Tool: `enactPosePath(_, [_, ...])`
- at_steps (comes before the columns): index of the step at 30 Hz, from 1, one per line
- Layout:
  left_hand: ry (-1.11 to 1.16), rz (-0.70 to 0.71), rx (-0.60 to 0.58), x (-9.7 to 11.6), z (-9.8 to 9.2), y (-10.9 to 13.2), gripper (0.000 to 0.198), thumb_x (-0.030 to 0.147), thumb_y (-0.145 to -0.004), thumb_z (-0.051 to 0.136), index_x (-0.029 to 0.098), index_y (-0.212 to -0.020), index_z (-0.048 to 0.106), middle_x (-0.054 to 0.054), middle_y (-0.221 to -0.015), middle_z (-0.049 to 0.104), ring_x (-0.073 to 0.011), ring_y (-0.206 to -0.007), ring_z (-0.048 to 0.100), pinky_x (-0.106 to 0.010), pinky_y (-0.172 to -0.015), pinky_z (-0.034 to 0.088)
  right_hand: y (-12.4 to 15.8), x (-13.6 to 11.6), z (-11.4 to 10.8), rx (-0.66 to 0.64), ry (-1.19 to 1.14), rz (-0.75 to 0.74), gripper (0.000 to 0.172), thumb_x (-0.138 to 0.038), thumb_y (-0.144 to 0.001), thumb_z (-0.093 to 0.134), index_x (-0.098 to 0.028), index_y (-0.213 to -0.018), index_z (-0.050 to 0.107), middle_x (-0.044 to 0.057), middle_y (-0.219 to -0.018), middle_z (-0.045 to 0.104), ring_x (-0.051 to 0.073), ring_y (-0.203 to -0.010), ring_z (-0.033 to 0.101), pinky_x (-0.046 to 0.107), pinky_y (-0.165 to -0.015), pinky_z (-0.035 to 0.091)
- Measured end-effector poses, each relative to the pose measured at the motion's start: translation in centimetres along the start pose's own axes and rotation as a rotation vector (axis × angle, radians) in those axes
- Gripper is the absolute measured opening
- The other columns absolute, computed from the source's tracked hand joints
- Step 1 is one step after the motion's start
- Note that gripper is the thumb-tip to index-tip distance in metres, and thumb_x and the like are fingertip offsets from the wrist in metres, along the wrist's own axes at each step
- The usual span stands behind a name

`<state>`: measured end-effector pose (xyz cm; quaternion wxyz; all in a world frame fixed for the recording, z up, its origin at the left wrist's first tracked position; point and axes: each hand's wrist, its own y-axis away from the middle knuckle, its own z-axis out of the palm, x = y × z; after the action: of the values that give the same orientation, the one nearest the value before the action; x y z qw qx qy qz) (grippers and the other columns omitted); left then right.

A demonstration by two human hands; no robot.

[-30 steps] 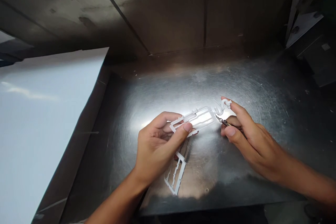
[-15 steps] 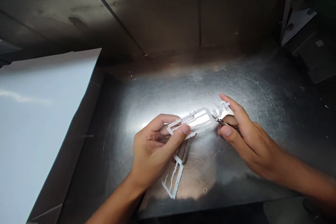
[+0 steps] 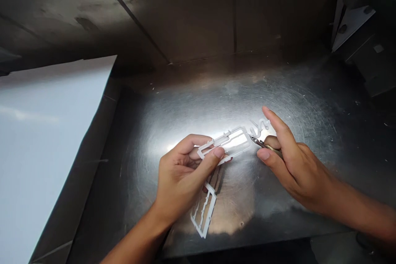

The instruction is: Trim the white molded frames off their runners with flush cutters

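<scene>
White frame (image 3: 223, 137): pinched in the left hand (image 3: 181, 173)
Second frame (image 3: 210, 214): below that hand
Right hand (image 3: 295, 167): gripping pliers (image 3: 260, 142), tips beside a curly stem (image 3: 259, 131)
Metal table (image 3: 235, 225): scratched, underneath

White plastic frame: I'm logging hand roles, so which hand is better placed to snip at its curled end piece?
Likely the right hand: it holds the nippers, tips close to the curled piece. The left hand is occupied, pinching the upper frame.

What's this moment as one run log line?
left hand: holds white frame | right hand: holds nipper-like tool, tip by frame's end | curled white piece: beside tool tip | second white frame: partly behind left hand
</scene>
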<state>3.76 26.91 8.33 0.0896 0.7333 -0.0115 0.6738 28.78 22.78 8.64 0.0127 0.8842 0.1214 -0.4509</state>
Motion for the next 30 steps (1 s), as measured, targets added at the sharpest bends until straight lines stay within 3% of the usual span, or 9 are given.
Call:
enactPosePath(3, [0.007,0.001,-0.021,-0.2,0.1,0.1,0.024,0.037,-0.098,0.092,0.017,-0.097,0.079,-0.003,-0.077,0.078,-0.0121,-0.059,0.070,-0.014,-0.053,0.051,0.4,0.1,0.2,0.013,0.032,0.000,0.071,-0.049,-0.126,0.039,-0.014,-0.180,0.011,-0.009,-0.072,0.047,0.011,-0.049,0.047,0.029,-0.051,0.040])
enactPosePath(8, [0.034,-0.022,-0.024,-0.3,0.1,0.1,0.027,0.039,-0.098,0.093,0.017,-0.099,0.076,-0.002,-0.072,0.073,-0.0082,-0.054,0.062,-0.011,-0.049,0.043,0.6,0.0,0.0,0.008,-0.019,0.037,0.069,-0.049,-0.125,0.042,-0.021,-0.182,0.013,-0.009,-0.070,0.050,0.012,-0.050,0.048,0.029,-0.053,0.041])
enactPosePath(11, [0.105,-0.115,-0.074,-0.3,0.1,-0.2,0.033,0.045,-0.099,0.091,0.019,-0.107,0.072,-0.002,-0.075,0.073,-0.0078,-0.051,0.058,-0.012,-0.046,0.043,0.3,-0.1,-0.4,-0.047,-0.139,0.045,0.066,-0.048,-0.125,0.042,-0.026,-0.182,0.014,-0.008,-0.071,0.053,0.013,-0.054,0.050,0.027,-0.054,0.041])
enactPosePath(15, [0.233,-0.239,-0.190,-0.3,0.3,-0.9,0.044,0.048,-0.100,0.090,0.023,-0.123,0.063,-0.003,-0.087,0.077,-0.0041,-0.042,0.048,-0.010,-0.039,0.035,0.2,-0.3,-0.6,-0.137,-0.253,0.051,0.064,-0.050,-0.126,0.038,-0.031,-0.182,0.012,-0.007,-0.074,0.054,0.013,-0.060,0.053,0.026,-0.058,0.044])
enactPosePath(22, [0.357,-0.252,-0.237,-0.3,0.6,-1.1,0.048,0.042,-0.098,0.094,0.020,-0.118,0.056,0.002,-0.081,0.072,-0.0001,-0.045,0.040,-0.007,-0.042,0.031,0.4,-0.4,-0.4,-0.140,-0.273,0.042,0.063,-0.047,-0.126,0.038,-0.032,-0.181,0.012,-0.007,-0.075,0.054,0.012,-0.060,0.053,0.025,-0.059,0.043])
enactPosePath(27, [0.426,-0.302,-0.296,-0.5,0.4,-1.2,0.038,0.043,-0.106,0.083,0.023,-0.119,0.054,0.003,-0.082,0.068,-0.0010,-0.041,0.038,-0.009,-0.040,0.029,0.4,-0.1,-0.4,-0.053,-0.140,0.002,0.061,-0.043,-0.126,0.039,-0.032,-0.181,0.016,-0.008,-0.072,0.054,0.011,-0.055,0.053,0.023,-0.055,0.044])
enactPosePath(30, [0.701,-0.395,-0.417,-0.4,-0.1,-1.6,0.025,0.036,-0.108,0.078,0.024,-0.120,0.059,0.006,-0.084,0.062,0.0002,-0.036,0.028,-0.011,-0.036,0.028,0.3,0.9,-0.2,0.088,0.234,-0.084,0.064,-0.047,-0.124,0.044,-0.027,-0.181,0.022,-0.004,-0.077,0.065,0.015,-0.055,0.061,0.028,-0.054,0.047])
